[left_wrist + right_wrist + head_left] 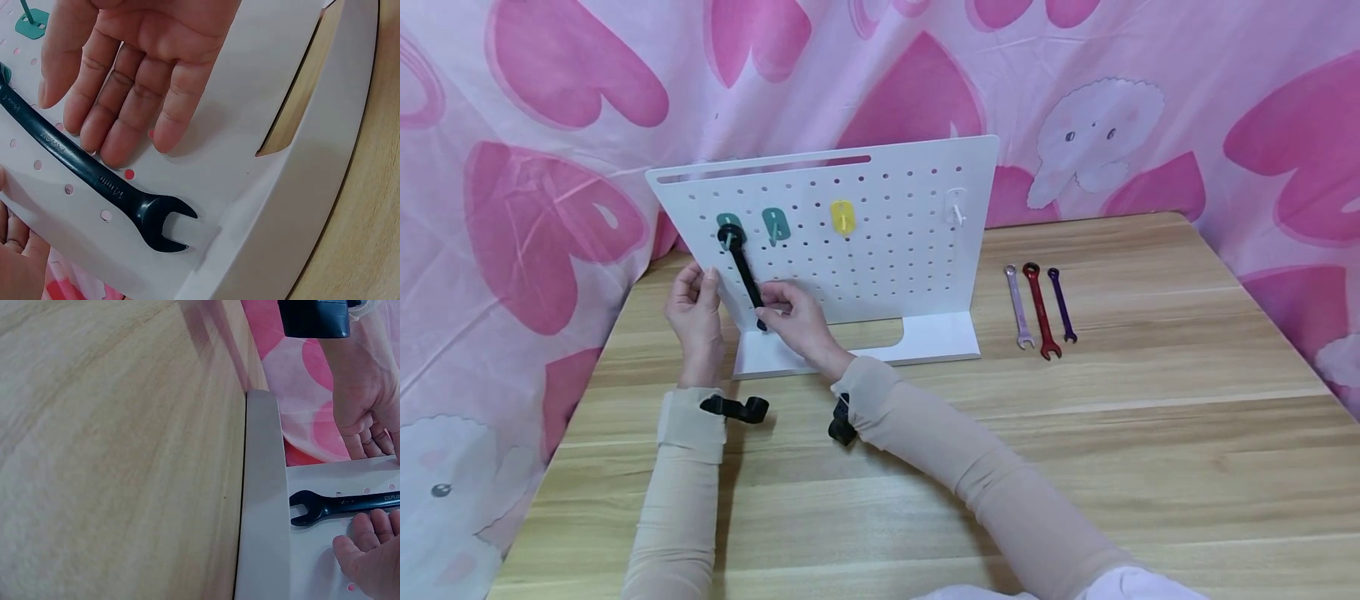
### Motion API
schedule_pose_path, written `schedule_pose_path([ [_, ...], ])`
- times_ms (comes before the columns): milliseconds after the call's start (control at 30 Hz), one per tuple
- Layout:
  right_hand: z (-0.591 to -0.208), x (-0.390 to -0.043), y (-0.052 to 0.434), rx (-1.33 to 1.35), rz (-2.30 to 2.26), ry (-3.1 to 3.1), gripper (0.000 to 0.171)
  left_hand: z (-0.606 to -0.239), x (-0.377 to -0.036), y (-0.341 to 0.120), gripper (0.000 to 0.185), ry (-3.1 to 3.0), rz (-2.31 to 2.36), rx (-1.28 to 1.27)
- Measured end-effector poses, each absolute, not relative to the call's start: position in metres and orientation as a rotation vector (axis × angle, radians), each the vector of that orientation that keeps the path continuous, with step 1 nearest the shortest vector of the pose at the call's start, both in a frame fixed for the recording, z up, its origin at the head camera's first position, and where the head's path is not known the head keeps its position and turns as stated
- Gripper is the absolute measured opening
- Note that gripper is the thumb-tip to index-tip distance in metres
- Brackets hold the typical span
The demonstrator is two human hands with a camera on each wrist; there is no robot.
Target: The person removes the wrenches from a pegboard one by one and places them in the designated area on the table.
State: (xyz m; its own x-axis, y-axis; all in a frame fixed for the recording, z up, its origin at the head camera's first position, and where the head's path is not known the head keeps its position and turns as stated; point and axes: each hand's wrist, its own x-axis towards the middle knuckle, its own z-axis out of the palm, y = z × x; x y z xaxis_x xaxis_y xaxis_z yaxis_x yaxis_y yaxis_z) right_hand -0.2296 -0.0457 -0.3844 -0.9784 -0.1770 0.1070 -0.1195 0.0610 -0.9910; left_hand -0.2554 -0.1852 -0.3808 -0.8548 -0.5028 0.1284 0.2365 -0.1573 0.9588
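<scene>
1. Sleeved right forearm (pixel 985 473), nearest the head camera, crossing the surface (pixel 1150 467) and leading up to the right-hand fingers.
2. Right hand (pixel 801 321): fingers relaxed, nearly straight and clamped on nothing. Their tips stand just beside the wrench handle; whether any of them touches it cannot be told.
3. Black wrench (pixel 747 275), immediately left of the right-hand fingers, in front of the pegboard (pixel 910 242). Its ring end is above them at the left green hook (pixel 724 219), whose peg shows through the ring; its open end is below them. Key relation: the long axis slopes from upper left to lower right, crosswise to these fingers, the right hand being nearer.
4. Left hand (pixel 697 329), across the wrench from the right-hand fingers: thumb before the pegboard's left edge, fingers curled behind, apparently pinching it.
5. Right green hook (pixel 777 223), above the right-hand fingers; yellow hook (pixel 843 218) and white hook (pixel 956 207), progressively farther to their right.
6. Lilac wrench (pixel 1018 308), red wrench (pixel 1040 310) and purple wrench (pixel 1062 304), side by side on the surface, well to the right of the fingers of both hands.
</scene>
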Motion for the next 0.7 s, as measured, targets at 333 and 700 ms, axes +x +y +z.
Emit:
schedule_pose_path([
  [333, -0.3899, -0.2298, -0.0496, -0.315, -2.128, 2.206, 0.034, -0.3823, -0.2561, -0.1856, 0.023, -1.604, -2.054, 0.296],
  [700, -0.3909, -0.2274, -0.0557, -0.241, -2.191, 2.201, 0.032, -0.383, -0.2567, -0.1852, 0.022, -1.574, -2.055, 0.239],
])
